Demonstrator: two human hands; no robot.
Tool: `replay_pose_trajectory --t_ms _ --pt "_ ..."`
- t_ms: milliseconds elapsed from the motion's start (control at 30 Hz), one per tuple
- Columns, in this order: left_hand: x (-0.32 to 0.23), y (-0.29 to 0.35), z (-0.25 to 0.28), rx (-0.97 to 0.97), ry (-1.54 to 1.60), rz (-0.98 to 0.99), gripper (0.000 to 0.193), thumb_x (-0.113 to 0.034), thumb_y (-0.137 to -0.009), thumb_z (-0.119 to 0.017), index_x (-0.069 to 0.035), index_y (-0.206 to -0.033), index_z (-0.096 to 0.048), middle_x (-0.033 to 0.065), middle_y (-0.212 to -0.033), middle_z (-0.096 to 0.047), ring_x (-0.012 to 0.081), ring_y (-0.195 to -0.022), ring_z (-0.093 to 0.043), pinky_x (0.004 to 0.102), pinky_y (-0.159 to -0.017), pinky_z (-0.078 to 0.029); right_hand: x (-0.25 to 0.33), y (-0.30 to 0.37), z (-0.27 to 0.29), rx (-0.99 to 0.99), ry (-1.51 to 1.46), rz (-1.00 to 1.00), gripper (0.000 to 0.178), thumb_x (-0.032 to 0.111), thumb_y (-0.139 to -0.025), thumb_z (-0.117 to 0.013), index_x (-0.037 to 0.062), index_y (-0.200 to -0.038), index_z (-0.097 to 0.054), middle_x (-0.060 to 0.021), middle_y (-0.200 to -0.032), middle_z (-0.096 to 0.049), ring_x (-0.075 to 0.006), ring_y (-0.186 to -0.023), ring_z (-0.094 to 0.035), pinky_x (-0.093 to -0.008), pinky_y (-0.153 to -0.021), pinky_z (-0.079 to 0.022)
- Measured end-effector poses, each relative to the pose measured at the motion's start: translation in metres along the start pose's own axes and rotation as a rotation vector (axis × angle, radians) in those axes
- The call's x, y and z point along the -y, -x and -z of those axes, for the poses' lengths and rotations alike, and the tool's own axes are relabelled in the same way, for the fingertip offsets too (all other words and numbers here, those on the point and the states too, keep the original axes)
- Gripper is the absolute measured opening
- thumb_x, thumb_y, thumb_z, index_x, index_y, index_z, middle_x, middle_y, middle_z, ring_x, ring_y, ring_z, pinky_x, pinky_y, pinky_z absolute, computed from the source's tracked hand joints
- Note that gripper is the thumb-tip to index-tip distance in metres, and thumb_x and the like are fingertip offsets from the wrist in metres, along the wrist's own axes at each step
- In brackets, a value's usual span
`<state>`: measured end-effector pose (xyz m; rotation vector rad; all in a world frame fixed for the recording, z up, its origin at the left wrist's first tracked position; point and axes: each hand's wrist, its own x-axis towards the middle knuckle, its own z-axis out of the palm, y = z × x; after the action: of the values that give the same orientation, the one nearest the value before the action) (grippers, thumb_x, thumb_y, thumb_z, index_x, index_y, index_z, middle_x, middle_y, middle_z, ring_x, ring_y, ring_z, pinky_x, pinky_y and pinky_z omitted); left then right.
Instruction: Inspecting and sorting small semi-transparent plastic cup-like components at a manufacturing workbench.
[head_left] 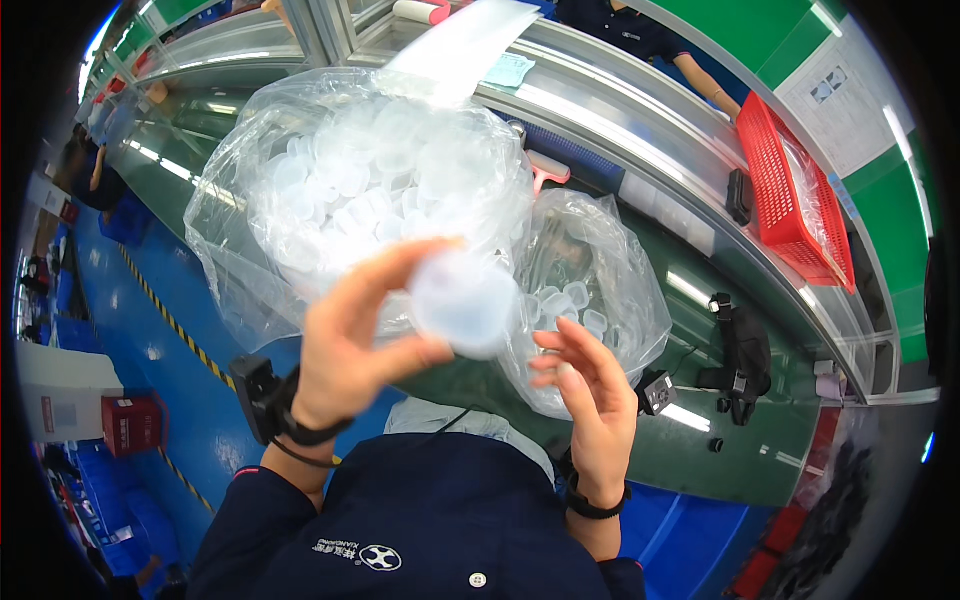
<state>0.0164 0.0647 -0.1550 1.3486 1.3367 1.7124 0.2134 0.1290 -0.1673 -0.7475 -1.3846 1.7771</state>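
Note:
Between the thumb and fingers of my left hand (350,335) is a translucent white plastic piece (466,303), rounded and lid-like, held up in front of me. My right hand (592,395) is to the right of it, fingers apart and slightly curled, with nothing in them. Beyond my left hand lies a large clear plastic bag (225,225), opened wide and heaped with many similar translucent pieces (350,180). A smaller clear bag (640,290) stands just past my right hand, with several like pieces (567,300) inside.
Both bags sit on a dark green table (690,440). A pink-handled tool (547,170) lies behind them. Black straps (742,350) and a small black device (657,391) are on the right. A red basket (790,200) stands at the far right; another person (630,30) is across the table.

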Motion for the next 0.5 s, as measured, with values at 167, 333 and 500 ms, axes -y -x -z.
replay_pose_trajectory --t_ms 167,333,500 --pt "-0.024 0.013 -0.022 0.254 0.164 0.036 0.057 0.003 -0.064 -0.068 0.001 -0.116 -0.044 0.0196 -0.116 -0.048 0.0245 -0.107 -0.049 0.0319 -0.087 -0.041 0.021 0.015 -0.009 0.193 -0.316 -0.004 0.047 -0.001 -0.08 -0.051 -0.0099 -0.122 -0.031 -0.0201 -0.113 -0.047 -0.0191 -0.091 -0.054 -0.0274 -0.06 -0.051" --pt "-0.028 0.016 -0.026 0.285 0.155 0.01 0.066 0.0 -0.063 -0.071 0.003 -0.12 -0.037 0.0208 -0.115 -0.046 0.0241 -0.104 -0.051 0.0313 -0.084 -0.043 0.027 0.023 -0.012 0.092 -0.374 0.03 0.046 -0.005 -0.076 -0.054 -0.0116 -0.117 -0.035 -0.0241 -0.11 -0.047 -0.0216 -0.073 -0.06 -0.0259 -0.053 -0.052" --pt "-0.03 0.013 -0.025 0.384 0.097 0.06 0.071 -0.016 -0.065 -0.074 0.009 -0.119 -0.034 0.022 -0.11 -0.048 0.025 -0.098 -0.053 0.0325 -0.082 -0.043 0.025 0.028 -0.011 0.082 -0.371 0.047 0.047 -0.003 -0.076 -0.055 -0.0116 -0.117 -0.034 -0.0241 -0.106 -0.049 -0.0217 -0.068 -0.061 -0.0259 -0.052 -0.052"
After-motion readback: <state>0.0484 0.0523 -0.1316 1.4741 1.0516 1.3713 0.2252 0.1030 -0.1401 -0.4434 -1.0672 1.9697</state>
